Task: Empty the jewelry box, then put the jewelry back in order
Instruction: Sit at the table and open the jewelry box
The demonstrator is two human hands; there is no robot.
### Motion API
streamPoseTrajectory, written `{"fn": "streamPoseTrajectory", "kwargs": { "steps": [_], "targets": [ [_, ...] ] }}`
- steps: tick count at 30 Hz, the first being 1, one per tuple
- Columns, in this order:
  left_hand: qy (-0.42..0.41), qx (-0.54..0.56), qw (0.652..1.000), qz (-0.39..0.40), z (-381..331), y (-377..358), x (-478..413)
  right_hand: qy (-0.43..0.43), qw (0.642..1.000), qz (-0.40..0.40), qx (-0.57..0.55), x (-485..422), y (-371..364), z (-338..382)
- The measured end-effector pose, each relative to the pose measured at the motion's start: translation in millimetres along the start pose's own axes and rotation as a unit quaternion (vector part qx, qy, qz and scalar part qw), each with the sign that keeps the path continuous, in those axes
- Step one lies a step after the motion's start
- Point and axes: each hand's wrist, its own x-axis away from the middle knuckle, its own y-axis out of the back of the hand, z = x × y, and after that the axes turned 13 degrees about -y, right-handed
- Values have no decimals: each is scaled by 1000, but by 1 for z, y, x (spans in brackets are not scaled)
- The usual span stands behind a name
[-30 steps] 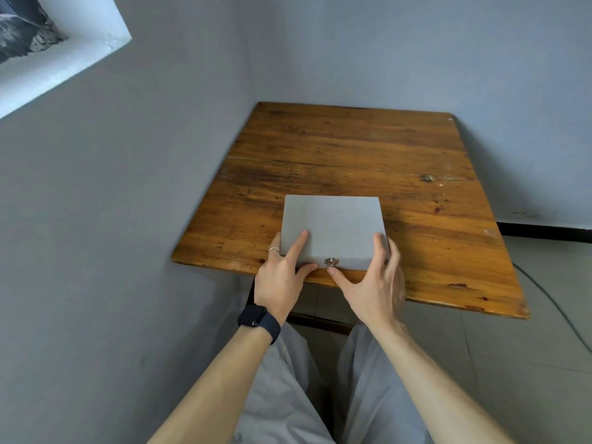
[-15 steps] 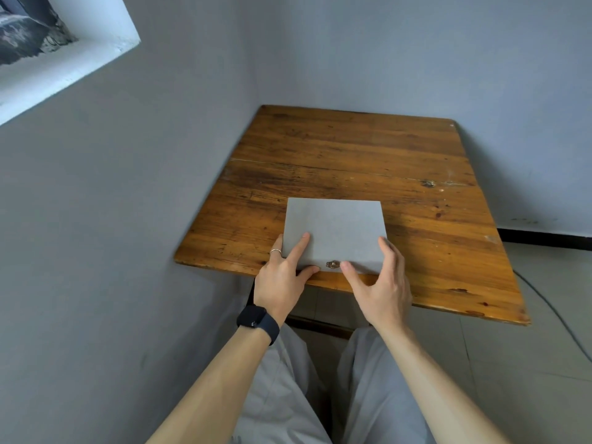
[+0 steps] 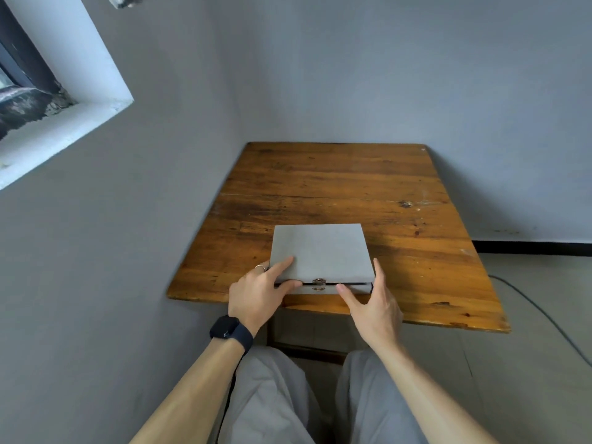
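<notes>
A flat grey jewelry box (image 3: 320, 251) lies on the wooden table (image 3: 336, 187), close to the near edge. Its lid is raised a little, leaving a dark gap along the front, where a small metal latch (image 3: 318, 284) sits. My left hand (image 3: 259, 293) pinches the lid's front left corner, with fingers on top and the thumb in the gap. At the front right corner is my right hand (image 3: 371, 306): its thumb touches the front and its straight fingers lie along the right side. The inside of the box is hidden.
Grey walls stand directly left of and behind the table. A window recess (image 3: 64, 100) is high on the left. My knees in grey trousers (image 3: 275, 395) are under the near edge. A cable (image 3: 544, 318) runs over the floor at the right.
The lid has come up a crack at the front; it was flat shut before. My left thumb has slipped under its edge, and my right hand has shifted to the corner.
</notes>
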Motion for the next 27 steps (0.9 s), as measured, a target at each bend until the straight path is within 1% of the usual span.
{"fn": "streamPoseTrajectory", "kwargs": {
  "steps": [4,7,10,12,17,19,21,24,27],
  "targets": [
    [-9,-37,997,-61,-1,32,-19,1,999,34,-17,-2,5,1],
    [26,-52,995,-86,-4,58,-44,-9,997,61,-36,-3,10,4],
    [54,-30,993,-104,-4,72,-72,-11,994,91,-59,-7,16,8],
    [64,-13,991,-113,-1,74,-91,-3,993,102,-54,-14,22,8],
    [62,18,987,-146,15,62,-121,23,996,88,-4,-30,33,7],
    [70,53,983,-159,23,53,-135,34,997,69,22,-40,32,7],
    [83,116,976,-165,34,43,-150,33,997,54,43,-49,29,7],
    [81,188,965,-165,41,27,-170,33,997,20,64,-61,23,10],
    [101,273,941,-172,38,12,-188,37,995,9,88,-71,16,14]
  ]
}}
